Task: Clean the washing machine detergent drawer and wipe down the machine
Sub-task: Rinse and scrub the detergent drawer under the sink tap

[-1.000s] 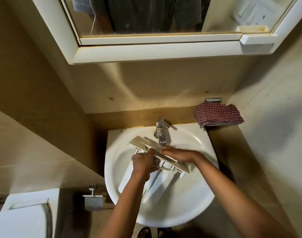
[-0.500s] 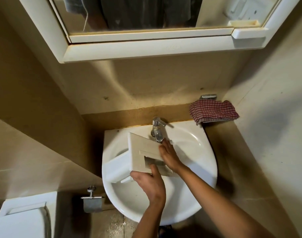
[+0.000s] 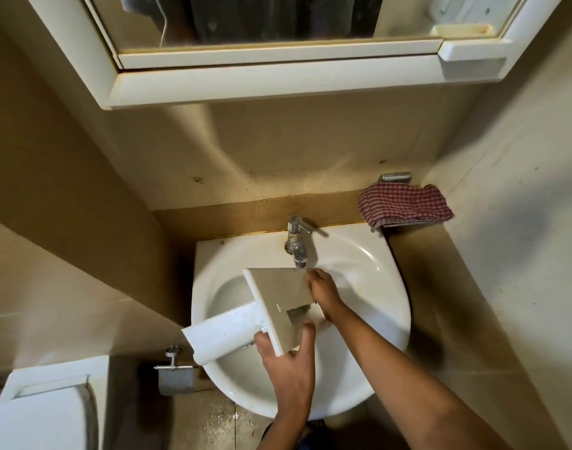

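Over the round white ceramic basin (image 3: 359, 378), the white plastic detergent drawer (image 3: 245, 319) jutted past its left rim. Our left hand (image 3: 288, 368) clamped the front panel's near corner; our right hand (image 3: 322, 292), fingers curled, rubbed its far edge below the chrome tap (image 3: 297, 246). Best, we judged: grip firm, rinse every compartment.

A: Where is the left hand (image 3: 286, 362)?

B: Low in the middle of the view, back of the hand up. Its forearm comes straight up from the bottom edge. The thumb is spread out to the right and the fingers (image 3: 263, 341) curl round the near corner of the drawer (image 3: 278, 303), so it is gripping.

A: And the right hand (image 3: 323, 292)?

B: Farther off and to the right. Its bare forearm runs in on a long slant from the lower right corner. The wrist is fairly straight, the fingers point up and away, pressed flat along the drawer's right edge. Whether they wrap around it I cannot tell.

A: Do the hands touch?

B: No, they are apart.
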A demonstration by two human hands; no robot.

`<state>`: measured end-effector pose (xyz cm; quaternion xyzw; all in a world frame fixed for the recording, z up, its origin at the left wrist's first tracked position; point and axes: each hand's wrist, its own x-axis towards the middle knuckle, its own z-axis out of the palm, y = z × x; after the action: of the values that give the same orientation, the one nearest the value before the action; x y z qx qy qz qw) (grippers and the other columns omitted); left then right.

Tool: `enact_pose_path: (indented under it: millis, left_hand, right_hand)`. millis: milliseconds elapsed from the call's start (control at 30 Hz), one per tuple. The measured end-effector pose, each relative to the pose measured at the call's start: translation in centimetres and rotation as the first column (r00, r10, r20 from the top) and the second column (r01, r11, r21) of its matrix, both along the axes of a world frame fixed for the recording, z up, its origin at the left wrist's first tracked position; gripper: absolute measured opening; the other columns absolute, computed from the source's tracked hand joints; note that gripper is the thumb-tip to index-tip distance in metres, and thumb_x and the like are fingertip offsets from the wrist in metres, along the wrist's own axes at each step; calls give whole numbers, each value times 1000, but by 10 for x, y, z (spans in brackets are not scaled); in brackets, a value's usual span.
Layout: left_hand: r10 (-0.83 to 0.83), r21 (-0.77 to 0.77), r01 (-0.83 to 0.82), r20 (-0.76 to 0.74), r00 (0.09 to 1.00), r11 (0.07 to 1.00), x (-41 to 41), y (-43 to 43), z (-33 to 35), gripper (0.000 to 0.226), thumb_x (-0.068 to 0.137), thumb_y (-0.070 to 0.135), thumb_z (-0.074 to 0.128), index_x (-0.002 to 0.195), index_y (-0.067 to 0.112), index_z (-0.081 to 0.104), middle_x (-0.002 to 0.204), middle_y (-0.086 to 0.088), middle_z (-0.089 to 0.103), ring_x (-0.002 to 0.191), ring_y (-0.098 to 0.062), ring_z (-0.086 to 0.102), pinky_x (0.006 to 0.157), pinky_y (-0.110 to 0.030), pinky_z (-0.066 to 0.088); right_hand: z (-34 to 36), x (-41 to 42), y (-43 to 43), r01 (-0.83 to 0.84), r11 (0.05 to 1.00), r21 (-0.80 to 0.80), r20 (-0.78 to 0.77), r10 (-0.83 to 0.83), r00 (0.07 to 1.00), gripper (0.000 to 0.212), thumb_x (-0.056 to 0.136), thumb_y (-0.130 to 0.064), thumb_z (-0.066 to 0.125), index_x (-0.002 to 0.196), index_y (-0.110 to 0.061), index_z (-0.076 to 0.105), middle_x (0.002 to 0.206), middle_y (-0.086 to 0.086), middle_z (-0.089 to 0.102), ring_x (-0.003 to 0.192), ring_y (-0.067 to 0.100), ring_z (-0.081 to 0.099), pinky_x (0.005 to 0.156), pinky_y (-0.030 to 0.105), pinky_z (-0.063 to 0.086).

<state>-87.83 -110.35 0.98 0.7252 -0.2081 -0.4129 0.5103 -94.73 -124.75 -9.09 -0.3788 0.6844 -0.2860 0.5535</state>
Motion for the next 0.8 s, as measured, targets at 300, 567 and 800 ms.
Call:
enact_pose_path:
  millis: [300, 567, 800]
  left_hand:
    - [-394, 253, 444, -227, 891, 860, 48, 11, 30, 75, 54, 75, 60, 83, 6, 66, 79, -13, 72, 78, -24, 72, 82, -44, 58]
    - [-465, 263, 405, 234, 854, 876, 59, -19, 45, 34, 85, 40, 68, 89, 15, 46, 48, -1, 63, 45, -17, 65, 60, -38, 58]
    - [-538, 256, 480, 261, 801, 839, 53, -22, 38, 16, 89, 21, 60, 81, 8, 57, 51, -6, 66, 42, -19, 64, 52, -27, 55]
  right_hand:
    - [-5, -8, -14, 15, 999, 32, 111, -18, 994, 15, 92, -27, 56, 85, -19, 67, 98, 8, 68, 89, 22, 61, 82, 34, 49]
    - [-4, -9, -16, -6, 998, 60, 145, -3, 989, 17, 91, -26, 55, 89, -17, 69, 97, 12, 71, 88, 27, 66, 80, 39, 53]
    - [-5, -6, -15, -75, 996, 54, 144, 67, 987, 21, 96, -31, 47, 97, -22, 67, 104, 11, 68, 94, 24, 64, 86, 40, 51]
